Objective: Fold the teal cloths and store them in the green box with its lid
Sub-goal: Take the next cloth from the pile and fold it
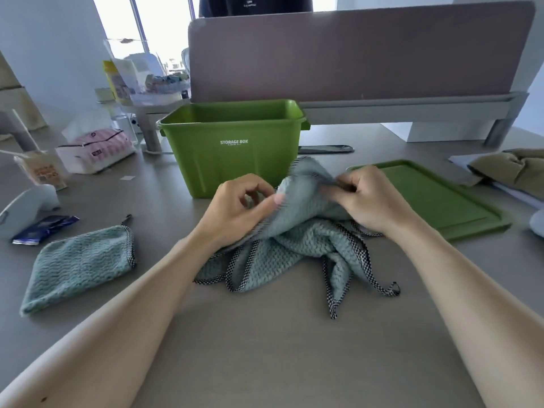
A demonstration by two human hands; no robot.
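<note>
A crumpled teal cloth [297, 245] with a checkered black-and-white border lies bunched on the grey table in front of the green box [232, 148]. My left hand [235, 210] pinches its upper left edge, and my right hand [368, 195] grips its upper right part, lifting the top of it slightly. A second teal cloth [79, 266], folded flat, rests on the table to the left. The box stands open and upright, lettered "STORAGE BOX". Its green lid [435, 195] lies flat on the table to the right of the box.
A tissue pack [94, 151], a drink carton with straw [44, 169], a white object [26, 207] and a blue wrapper [44, 228] crowd the left. A tan garment [512, 169] lies far right. A desk divider [353, 54] stands behind the box.
</note>
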